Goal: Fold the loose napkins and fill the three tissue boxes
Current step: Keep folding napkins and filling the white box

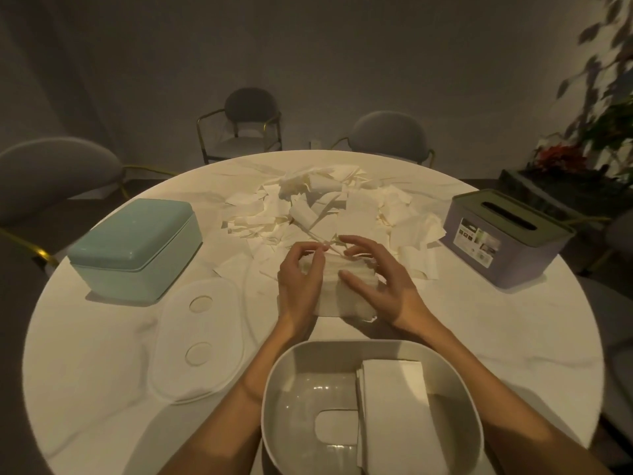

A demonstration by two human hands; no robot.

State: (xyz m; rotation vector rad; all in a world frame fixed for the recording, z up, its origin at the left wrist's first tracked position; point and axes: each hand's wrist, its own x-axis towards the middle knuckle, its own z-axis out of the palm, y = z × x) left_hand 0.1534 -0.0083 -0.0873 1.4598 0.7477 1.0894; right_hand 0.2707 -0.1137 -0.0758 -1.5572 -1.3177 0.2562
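Observation:
A heap of loose white napkins (pixel 318 204) covers the far middle of the round table. In front of it lies a small stack of folded napkins (pixel 346 296). My left hand (pixel 301 282) grips the stack's left side with curled fingers. My right hand (pixel 376 275) arches over its right side, thumb pressed on top and fingertips at the far edge. An open white tissue box (pixel 274 399) sits at the near edge with a folded stack (pixel 394 406) in its right half. A closed mint box (pixel 137 245) stands at the left, a purple box (pixel 507 234) with a slot lid at the right.
A white oval lid (pixel 198 341) lies flat between the mint box and the white box. Grey chairs (pixel 387 135) ring the table's far side and left. A leafy plant (pixel 603 114) and planter stand at the right.

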